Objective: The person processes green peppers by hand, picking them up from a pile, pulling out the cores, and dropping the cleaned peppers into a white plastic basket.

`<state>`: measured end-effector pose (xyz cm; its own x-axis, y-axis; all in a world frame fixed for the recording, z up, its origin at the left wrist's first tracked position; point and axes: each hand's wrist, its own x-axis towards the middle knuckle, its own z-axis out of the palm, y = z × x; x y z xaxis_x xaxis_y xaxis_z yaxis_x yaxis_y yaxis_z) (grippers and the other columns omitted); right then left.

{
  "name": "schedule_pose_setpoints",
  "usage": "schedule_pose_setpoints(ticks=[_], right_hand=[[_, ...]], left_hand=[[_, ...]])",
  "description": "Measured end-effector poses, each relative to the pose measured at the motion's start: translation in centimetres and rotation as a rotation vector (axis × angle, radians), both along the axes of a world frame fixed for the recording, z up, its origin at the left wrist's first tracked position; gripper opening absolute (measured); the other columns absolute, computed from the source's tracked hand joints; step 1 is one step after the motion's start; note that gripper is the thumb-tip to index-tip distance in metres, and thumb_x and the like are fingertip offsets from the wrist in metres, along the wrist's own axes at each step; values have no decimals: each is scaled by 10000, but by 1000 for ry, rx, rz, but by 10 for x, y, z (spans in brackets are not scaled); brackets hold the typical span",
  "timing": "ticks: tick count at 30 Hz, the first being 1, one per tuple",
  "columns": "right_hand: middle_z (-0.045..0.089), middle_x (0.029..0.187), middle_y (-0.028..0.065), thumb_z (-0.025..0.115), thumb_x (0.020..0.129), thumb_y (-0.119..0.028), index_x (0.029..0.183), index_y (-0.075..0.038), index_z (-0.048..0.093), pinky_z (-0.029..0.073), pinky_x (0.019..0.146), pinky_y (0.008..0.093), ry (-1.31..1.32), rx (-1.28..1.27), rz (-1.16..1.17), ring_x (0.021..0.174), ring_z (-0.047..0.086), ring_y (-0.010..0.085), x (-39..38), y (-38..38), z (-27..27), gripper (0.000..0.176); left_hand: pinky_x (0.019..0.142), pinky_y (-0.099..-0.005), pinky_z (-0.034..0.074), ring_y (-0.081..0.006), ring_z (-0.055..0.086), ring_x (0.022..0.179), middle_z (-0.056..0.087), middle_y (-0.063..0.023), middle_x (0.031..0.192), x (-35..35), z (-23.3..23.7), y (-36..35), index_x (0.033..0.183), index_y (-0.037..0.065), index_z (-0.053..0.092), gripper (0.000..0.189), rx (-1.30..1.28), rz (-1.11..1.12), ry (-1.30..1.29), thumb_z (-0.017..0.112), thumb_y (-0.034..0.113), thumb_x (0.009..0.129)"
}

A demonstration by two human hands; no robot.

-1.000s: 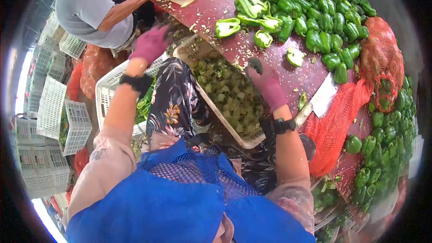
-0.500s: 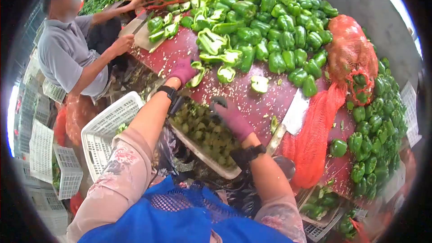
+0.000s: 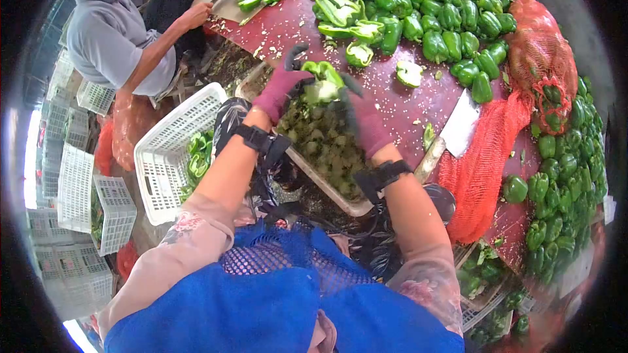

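Note:
My left hand (image 3: 281,91), in a purple and dark grey glove, grips a cut green bell pepper half (image 3: 322,82) by its left side, with the pale inside facing up. At its right edge is my right hand (image 3: 366,121), gloved alike; the dark fingertips are blurred, and whether they grip the pepper cannot be told. Below both hands stands a pale tub (image 3: 356,206) heaped with greenish pepper cores and scraps (image 3: 317,134). More cut pepper halves (image 3: 340,10) lie on the red tabletop (image 3: 386,88) just beyond.
A broad-bladed knife (image 3: 458,124) lies beside a red mesh sack (image 3: 487,170). Whole green peppers (image 3: 451,6) are heaped behind. A white basket (image 3: 157,170) with pepper pieces stands left. Another person (image 3: 118,42) holds a knife at far left.
My left hand has lifted the pepper half off the table's edge and brought it right, over the tub. My right hand has moved up to it. The camera view has shifted.

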<state>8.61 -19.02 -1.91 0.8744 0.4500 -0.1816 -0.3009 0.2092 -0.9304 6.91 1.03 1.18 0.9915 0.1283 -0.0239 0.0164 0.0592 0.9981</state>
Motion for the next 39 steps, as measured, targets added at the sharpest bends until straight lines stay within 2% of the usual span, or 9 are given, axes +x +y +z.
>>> schedule_pose_setpoints(ticks=[4,11,18,21,27,29,31,35,39], right_hand=[[638,1112,78,618,911,-191,1221,-3,571,490,797,291,-87,37,-81,944,584,158,5,-1,-6,365],[676,1028,95,724,808,-257,1130,11,615,498,793,311,-108,-246,56,876,617,165,7,3,-7,433],[694,879,121,678,785,-282,1010,-5,674,510,758,340,-206,-490,97,809,654,205,5,-6,9,358],[686,841,146,661,779,-293,982,-5,680,516,726,358,-326,-552,35,750,655,221,-5,-7,23,353],[660,824,132,637,804,-291,1034,5,632,509,687,360,-194,-322,-39,696,620,200,0,-17,21,374],[650,820,120,626,816,-300,1056,7,612,505,691,350,61,-75,64,702,606,182,0,-24,33,390],[654,905,175,621,822,-304,1086,2,602,503,747,375,-172,-372,219,796,629,253,-5,-26,27,404],[633,1073,256,616,831,-305,1144,-18,584,477,869,426,-575,-654,244,992,625,374,-11,-14,6,426],[638,1090,232,615,820,-287,1154,-20,590,474,901,426,-442,-566,220,1032,612,370,-9,-19,25,429]], left_hand=[[902,-290,483,-183,578,1058,588,-61,1189,-29,11,-15,1306,48,496,528,-133,-230,107,619,42,793],[983,-311,423,-183,562,1132,601,-91,1218,-47,12,-59,1271,27,523,492,627,88,-188,639,56,794],[965,-328,448,-237,598,1111,617,-141,1191,-62,32,-66,1264,63,549,538,844,4,-281,648,73,736],[968,-332,453,-239,605,1096,626,-126,1190,-61,30,-67,1255,34,548,538,790,8,-240,627,29,724],[931,-345,507,-244,617,1061,615,-136,1178,-44,29,-13,1242,-34,508,510,-364,-47,69,596,-50,739],[918,-357,523,-251,623,1046,618,-147,1157,-45,23,-2,1256,-28,487,519,-391,16,67,582,-55,747],[919,-366,526,-256,623,1046,613,-150,1165,-49,17,1,1266,-16,481,552,-375,43,31,585,-57,726],[991,-342,452,-224,591,1114,608,-108,1211,-65,34,-26,1235,42,563,535,745,-204,-251,567,-71,712],[977,-352,445,-259,602,1094,617,-113,1193,-66,64,7,1213,106,603,550,1028,8,-381,614,-62,689]])
